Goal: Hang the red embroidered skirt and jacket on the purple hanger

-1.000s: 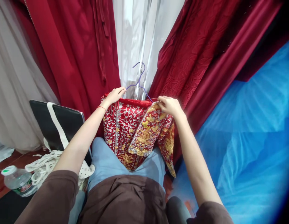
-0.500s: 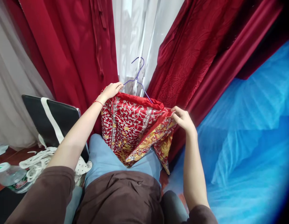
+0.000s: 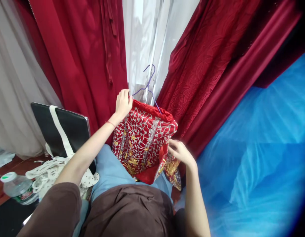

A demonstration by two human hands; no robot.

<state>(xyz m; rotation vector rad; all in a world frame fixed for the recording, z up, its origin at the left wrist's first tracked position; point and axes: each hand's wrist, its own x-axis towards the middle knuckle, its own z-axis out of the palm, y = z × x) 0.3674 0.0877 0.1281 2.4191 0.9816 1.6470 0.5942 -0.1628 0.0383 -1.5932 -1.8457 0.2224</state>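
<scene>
A red garment [image 3: 140, 138] with silver and gold embroidery hangs over my thighs, draped on a purple wire hanger [image 3: 149, 82] whose hook sticks up above it. My left hand [image 3: 124, 102] is closed on the garment's upper left corner, close to the hanger's arm. Lower on the right side, my right hand [image 3: 180, 150] pinches a folded edge of the same garment, where plain red lining shows. The garment's top right corner stands free above that hand. Part of the hanger is hidden inside the cloth.
Dark red curtains [image 3: 83, 65] and a white sheer curtain [image 3: 140, 39] hang ahead. At left are a black flat case [image 3: 66, 126] with a white strap, a white bag [image 3: 56, 168] and a plastic bottle [image 3: 20, 189]. Blue tulle [image 3: 256, 164] spreads at right.
My right hand has moved down and left with the garment's edge, folding it inward so more red lining shows. The top right corner has come away from it. My left hand shifted slightly right.
</scene>
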